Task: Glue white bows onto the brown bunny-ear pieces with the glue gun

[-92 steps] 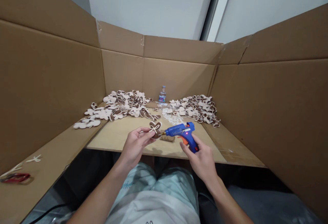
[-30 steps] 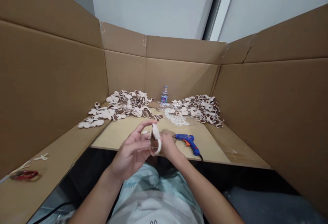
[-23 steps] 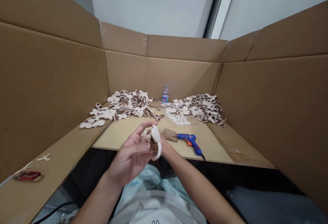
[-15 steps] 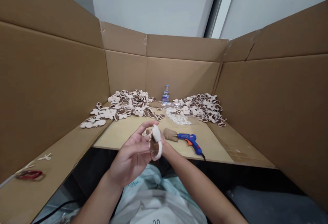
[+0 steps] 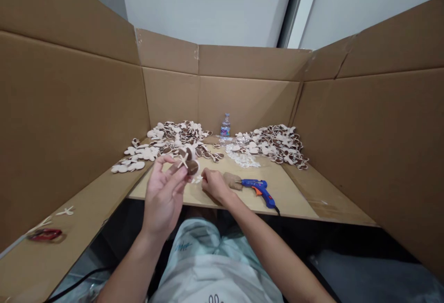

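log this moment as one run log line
left hand: holding brown-and-white cutout with bow | right hand: beside small white pieces, grip unclear | glue gun: on board by brown pad

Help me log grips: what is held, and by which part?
The left hand pinches the lobed brown piece by its end near the bow; whether the right hand holds anything cannot be told.

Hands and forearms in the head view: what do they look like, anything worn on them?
No gloves, rings or watch show on the left hand or right hand. Both forearms are bare too, with no sleeve in view.
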`<state>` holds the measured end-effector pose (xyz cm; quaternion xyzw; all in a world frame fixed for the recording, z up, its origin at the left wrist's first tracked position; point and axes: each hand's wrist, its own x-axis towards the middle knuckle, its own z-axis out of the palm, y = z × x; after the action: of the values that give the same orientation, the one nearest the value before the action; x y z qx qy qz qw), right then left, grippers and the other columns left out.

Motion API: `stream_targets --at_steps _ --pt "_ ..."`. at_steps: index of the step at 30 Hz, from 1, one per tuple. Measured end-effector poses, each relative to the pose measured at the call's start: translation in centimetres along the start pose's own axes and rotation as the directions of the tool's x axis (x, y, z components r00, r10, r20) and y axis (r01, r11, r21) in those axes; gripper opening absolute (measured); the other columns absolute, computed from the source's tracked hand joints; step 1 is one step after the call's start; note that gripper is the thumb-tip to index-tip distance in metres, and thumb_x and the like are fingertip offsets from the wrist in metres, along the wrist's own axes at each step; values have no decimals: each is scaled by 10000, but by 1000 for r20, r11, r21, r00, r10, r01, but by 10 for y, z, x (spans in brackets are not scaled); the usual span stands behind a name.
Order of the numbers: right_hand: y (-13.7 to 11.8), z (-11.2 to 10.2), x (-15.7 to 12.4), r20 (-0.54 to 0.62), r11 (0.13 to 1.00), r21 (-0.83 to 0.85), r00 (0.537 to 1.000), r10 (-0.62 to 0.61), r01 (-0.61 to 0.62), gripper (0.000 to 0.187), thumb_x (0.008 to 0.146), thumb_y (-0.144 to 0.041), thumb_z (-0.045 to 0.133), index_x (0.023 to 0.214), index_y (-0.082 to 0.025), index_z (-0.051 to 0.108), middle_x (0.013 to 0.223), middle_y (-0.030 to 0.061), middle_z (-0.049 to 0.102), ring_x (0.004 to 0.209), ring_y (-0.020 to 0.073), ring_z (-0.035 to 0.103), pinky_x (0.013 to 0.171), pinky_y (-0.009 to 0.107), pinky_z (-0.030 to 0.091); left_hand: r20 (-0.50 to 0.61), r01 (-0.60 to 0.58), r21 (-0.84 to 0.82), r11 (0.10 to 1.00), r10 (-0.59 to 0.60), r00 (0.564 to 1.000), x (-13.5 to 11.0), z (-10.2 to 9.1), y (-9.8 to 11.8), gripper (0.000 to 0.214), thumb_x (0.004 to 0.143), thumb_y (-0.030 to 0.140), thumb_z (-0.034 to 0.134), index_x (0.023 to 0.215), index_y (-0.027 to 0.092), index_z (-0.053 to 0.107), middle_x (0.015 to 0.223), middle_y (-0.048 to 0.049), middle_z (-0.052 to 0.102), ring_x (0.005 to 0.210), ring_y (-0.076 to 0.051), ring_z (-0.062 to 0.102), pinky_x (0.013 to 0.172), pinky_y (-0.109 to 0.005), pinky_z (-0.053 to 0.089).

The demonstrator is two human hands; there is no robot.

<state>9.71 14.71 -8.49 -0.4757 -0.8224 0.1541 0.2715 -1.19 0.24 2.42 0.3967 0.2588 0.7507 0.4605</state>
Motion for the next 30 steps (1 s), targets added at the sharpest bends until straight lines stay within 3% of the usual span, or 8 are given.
stream_targets --at_steps 4,7,10,13,19,22,25,30 --pt "9 2 0 -16 993 113 999 46 -44 186 905 -314 605 934 -133 640 922 32 669 844 163 647 792 373 538 -85 -146 119 982 157 984 11 -8 -1 204 725 159 732 814 228 562 837 15 677 818 -122 624 686 -195 444" --pt "13 6 0 -37 969 243 998 58 -47 151 876 -280 640 847 -131 644 840 14 673 772 143 645 750 339 537 -105 -149 162 976 167 980 17 -12 -3 160 712 179 740 808 220 619 822 17 664 818 -127 616 684 -201 438" --pt "10 6 -2 -70 915 403 995 67 -33 68 741 -154 716 732 -139 651 726 12 683 687 138 640 685 286 527 -104 -144 167 975 162 981 19 -15 -4 130 712 185 741 804 216 655 808 20 669 805 -123 617 684 -201 436" --pt "2 -4 -10 -121 822 569 989 89 -5 77 660 -119 705 706 -148 651 703 27 696 664 149 649 639 261 524 -112 -150 171 974 170 979 19 -16 -4 107 720 183 739 803 217 681 807 19 686 809 -116 626 717 -199 442" --pt "-22 -41 -47 -210 605 789 972 107 104 237 658 -340 758 757 -176 618 742 23 709 699 170 686 686 312 575 -107 -152 204 967 177 978 15 -15 -3 77 732 204 741 808 215 738 828 -2 728 830 -133 651 760 -220 465" --pt "-39 -59 -68 -271 472 862 955 124 184 263 670 -350 788 763 -186 605 745 15 718 710 173 704 709 331 593 -89 -169 214 962 192 977 10 -12 -4 132 728 215 749 859 226 755 845 -13 748 835 -153 667 784 -246 485" --pt "-55 -75 -88 -416 422 844 900 128 330 183 716 -263 780 768 -190 621 766 17 730 713 164 710 682 306 600 -55 -212 245 946 232 971 3 -9 -5 143 743 238 743 885 242 763 875 -14 750 856 -172 668 806 -268 499" --pt "-76 -94 -112 -690 535 600 723 -28 594 166 787 -64 696 819 -217 640 804 3 733 808 153 703 761 310 583 27 -263 299 917 268 963 -11 -6 -8 111 754 232 738 852 268 777 909 -14 728 851 -181 649 771 -263 505"
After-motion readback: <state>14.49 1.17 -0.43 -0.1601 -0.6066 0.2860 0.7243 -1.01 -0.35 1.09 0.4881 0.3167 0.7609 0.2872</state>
